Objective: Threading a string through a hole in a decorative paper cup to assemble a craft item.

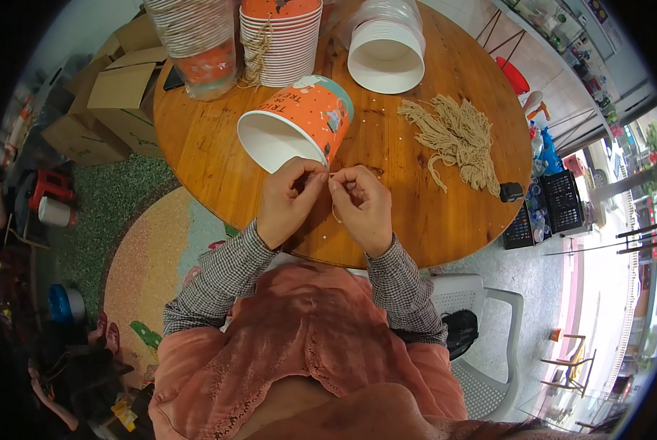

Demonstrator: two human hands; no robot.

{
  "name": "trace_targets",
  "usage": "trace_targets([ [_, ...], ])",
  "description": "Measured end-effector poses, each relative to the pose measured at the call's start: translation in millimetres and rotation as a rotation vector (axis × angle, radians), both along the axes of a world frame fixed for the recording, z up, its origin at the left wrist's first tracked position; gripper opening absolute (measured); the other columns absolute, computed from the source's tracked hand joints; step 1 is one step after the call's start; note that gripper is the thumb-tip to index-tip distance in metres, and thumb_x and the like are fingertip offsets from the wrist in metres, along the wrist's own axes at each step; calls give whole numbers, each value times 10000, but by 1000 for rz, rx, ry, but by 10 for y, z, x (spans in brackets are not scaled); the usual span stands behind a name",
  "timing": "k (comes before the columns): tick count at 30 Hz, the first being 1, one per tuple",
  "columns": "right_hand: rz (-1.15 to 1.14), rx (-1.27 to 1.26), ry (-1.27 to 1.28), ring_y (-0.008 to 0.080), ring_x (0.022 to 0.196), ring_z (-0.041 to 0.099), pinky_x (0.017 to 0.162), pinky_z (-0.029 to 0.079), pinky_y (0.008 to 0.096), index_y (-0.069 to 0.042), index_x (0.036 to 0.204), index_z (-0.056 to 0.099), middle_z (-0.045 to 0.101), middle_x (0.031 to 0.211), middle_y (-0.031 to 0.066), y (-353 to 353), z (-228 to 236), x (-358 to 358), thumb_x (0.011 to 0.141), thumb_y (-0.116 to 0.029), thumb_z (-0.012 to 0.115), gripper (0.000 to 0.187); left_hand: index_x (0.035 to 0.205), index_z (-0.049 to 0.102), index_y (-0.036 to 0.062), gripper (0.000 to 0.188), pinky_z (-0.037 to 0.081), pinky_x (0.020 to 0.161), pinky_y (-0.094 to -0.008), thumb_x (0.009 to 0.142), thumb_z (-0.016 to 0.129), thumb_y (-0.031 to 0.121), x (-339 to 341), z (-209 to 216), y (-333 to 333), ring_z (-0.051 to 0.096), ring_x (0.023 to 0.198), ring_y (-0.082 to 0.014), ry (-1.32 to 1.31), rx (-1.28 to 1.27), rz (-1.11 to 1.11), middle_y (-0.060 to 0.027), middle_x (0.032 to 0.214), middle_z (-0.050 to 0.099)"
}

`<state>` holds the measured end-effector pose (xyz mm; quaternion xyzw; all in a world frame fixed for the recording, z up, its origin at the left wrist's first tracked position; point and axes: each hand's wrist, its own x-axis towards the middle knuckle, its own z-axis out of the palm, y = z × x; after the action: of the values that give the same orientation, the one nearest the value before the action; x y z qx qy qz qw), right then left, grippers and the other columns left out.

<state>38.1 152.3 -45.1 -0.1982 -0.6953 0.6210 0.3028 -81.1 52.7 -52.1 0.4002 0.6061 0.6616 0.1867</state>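
An orange printed paper bucket (310, 110) lies on its side on the round wooden table, its white open mouth turned toward me. At the near edge of its rim, my left hand (293, 198) is closed in a pinch, thumb and fingertips together. Close beside it, my right hand (363, 203) pinches a thin piece of twine (336, 213), whose end hangs below the fingers. The fingertips of both hands almost meet at the rim. What exactly sits between the left fingertips is mostly hidden, though the twine runs there.
A loose bundle of tan twine (457, 139) lies on the right of the table (416, 227). Behind stand stacked orange buckets (280, 48), a wrapped stack (203, 59) and white buckets (387, 59) on their side. A small black object (512, 192) sits at the right edge.
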Motion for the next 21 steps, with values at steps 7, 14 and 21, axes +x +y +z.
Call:
trace_targets([
  [7,-7,46,25,58,650,503,566,412,210,4,898,615,555,790,25,-7,-7,15,876,-62,636,72,945,639,-13,118,498,655,-299,827,640,-14,-7,112,-59,626,743,-240,463,65,52,-125,838,622],
  [14,-27,175,-40,130,651,552,585,450,252,-4,944,614,581,813,78,-35,90,31,881,-72,627,93,941,636,8,120,470,662,-262,822,640,8,-108,159,-94,601,765,-162,396,22,-40,-74,852,600],
  [21,10,34,-28,103,714,586,608,473,257,4,978,594,600,839,51,-23,46,24,914,-72,592,100,930,631,12,70,395,646,-206,880,627,60,-249,24,-64,487,744,-50,-183,14,-429,24,885,552],
])
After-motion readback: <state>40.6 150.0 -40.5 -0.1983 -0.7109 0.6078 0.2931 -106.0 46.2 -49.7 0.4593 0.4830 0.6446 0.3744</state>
